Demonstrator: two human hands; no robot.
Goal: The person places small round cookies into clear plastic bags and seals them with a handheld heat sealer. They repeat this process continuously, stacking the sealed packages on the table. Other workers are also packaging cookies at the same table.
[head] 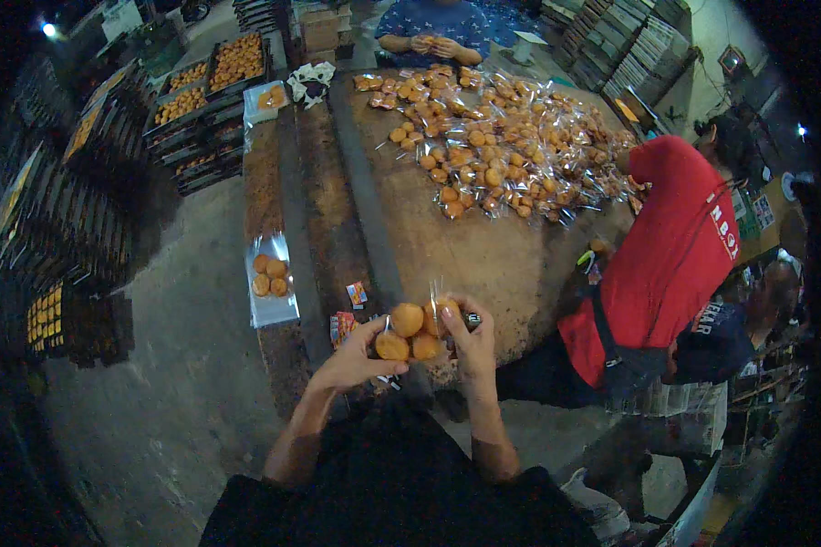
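Observation:
Between my two hands, above the near end of the table, is a clear plastic bag of round golden-brown buns (pixel 408 319). My left hand (pixel 356 355) grips its left side, thumb below. On the right, my right hand (pixel 472 331) pinches the bag's upper right edge, and part of the plastic sticks up there. To the left lies a flat clear bag (pixel 274 311) with several buns (pixel 269 275) on it; whether they are inside is hard to tell. Small printed packets (pixel 343 327) lie just left of my left hand, with another packet (pixel 356 294) above them.
A large heap of bagged buns (pixel 492 150) covers the table's (pixel 451 246) far part. One person (pixel 670 239) in red stands at the right edge; another (pixel 438 34) works across the table. Stacked trays of buns (pixel 236 61) stand left. More buns on plastic (pixel 271 99) lie at the far left corner.

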